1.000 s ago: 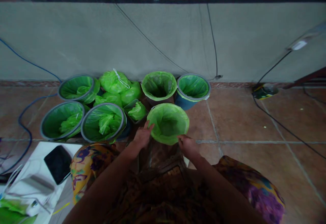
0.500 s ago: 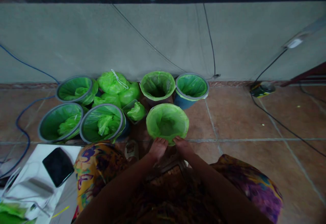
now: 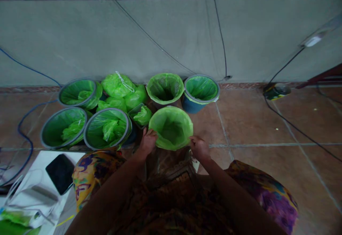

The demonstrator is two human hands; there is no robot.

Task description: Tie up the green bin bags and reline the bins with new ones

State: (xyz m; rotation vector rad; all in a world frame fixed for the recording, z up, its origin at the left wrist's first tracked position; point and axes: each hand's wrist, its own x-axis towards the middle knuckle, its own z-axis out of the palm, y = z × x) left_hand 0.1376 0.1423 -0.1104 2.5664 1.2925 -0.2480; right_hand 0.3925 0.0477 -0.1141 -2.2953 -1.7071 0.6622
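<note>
Bin liner (image 3: 172,139) mid-frame seems light, slippery; my left hand (image 3: 148,143) and right hand (image 3: 200,148) pinch its rim, the surest hold.

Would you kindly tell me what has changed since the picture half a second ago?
From close together at the near rim of the green-lined bin, the left hand moved left and the right hand right, to its opposite sides. The bin shifted slightly left. Any grip is unclear. The other bins and tied bag stayed put.
</note>
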